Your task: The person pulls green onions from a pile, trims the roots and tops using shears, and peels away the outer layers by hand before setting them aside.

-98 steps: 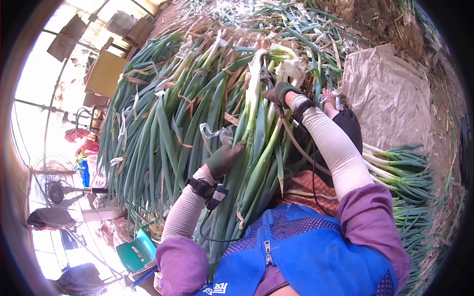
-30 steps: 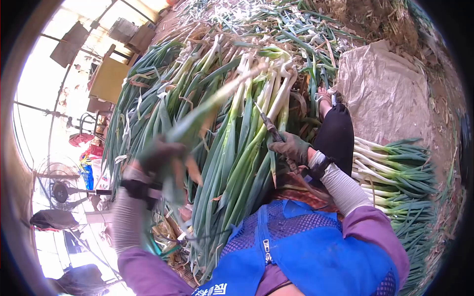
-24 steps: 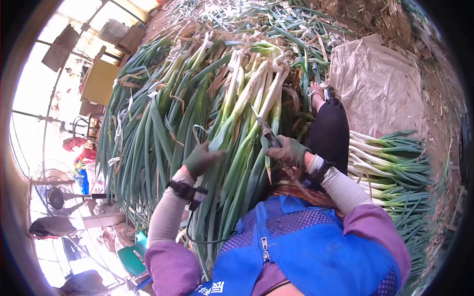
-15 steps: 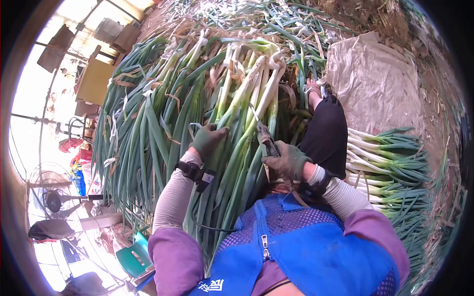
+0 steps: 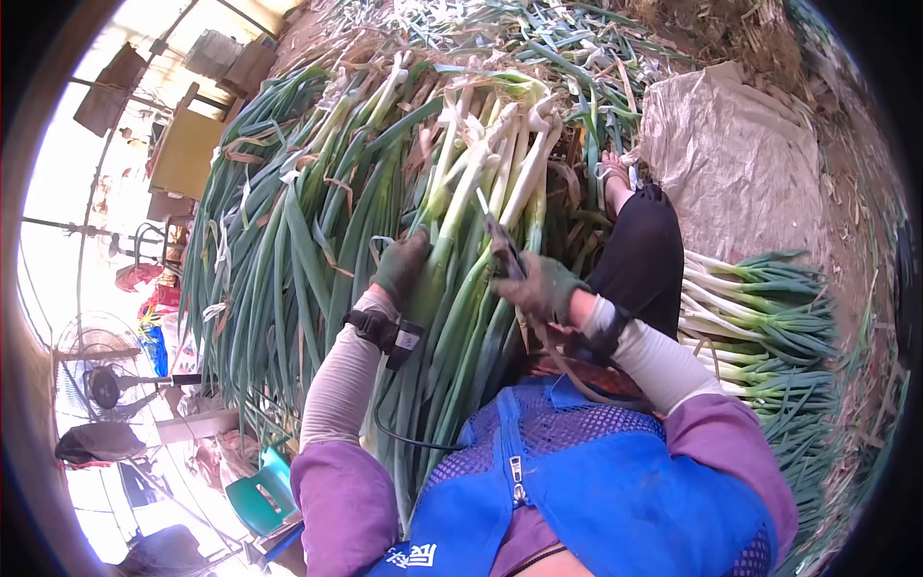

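Note:
My left hand (image 5: 402, 267), in a dark green glove, closes round the stalk of a green onion (image 5: 452, 216) at the middle of the heap. Just to its right, my right hand (image 5: 543, 288), also gloved, grips a dark-handled tool (image 5: 505, 252) with a thin light tip that points up at the white stalks. A brown strap or hose runs down from the tool. White stalk ends with dry roots lie at the top of the heap, and long green leaves (image 5: 288, 279) hang down to the left and towards my lap.
Onions with white stalks (image 5: 731, 308) lie in bundles at the right. A pale woven sack (image 5: 735, 163) is spread on the ground beyond my knee (image 5: 644, 240). At the left are a fan (image 5: 101, 388) and a green plastic chair (image 5: 261, 495). Loose leaves litter the ground ahead.
My left hand has moved slightly up and closed round a stalk. My right hand has shifted a little up and left with the tool, whose tip now shows lighter against the stalks.

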